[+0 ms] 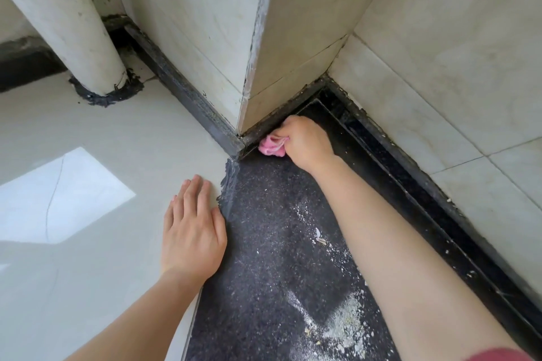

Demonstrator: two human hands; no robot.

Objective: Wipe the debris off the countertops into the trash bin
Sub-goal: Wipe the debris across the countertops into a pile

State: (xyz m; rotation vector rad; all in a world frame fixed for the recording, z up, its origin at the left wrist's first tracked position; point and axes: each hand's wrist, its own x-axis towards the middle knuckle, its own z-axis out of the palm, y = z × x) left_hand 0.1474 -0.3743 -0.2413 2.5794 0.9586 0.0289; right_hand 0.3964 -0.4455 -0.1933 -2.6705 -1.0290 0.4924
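Observation:
My right hand [305, 142] is closed around a small pink cloth [272, 146] and presses it into the far corner of the dark speckled countertop [264, 228], where the surface meets the tiled wall. White dust and small crumbs of debris [343, 322] lie in a streak down the counter, heaviest near the bottom of the frame beside my right forearm. My left hand [192, 228] rests flat, fingers apart, on the pale surface at the counter's left edge. No trash bin is in view.
Pale tiled walls [425, 82] form a jutting corner and an inner corner behind the counter. A black raised strip [410, 184] runs along the right wall. A thick white pipe [67, 23] stands at the upper left on the pale surface [88, 141].

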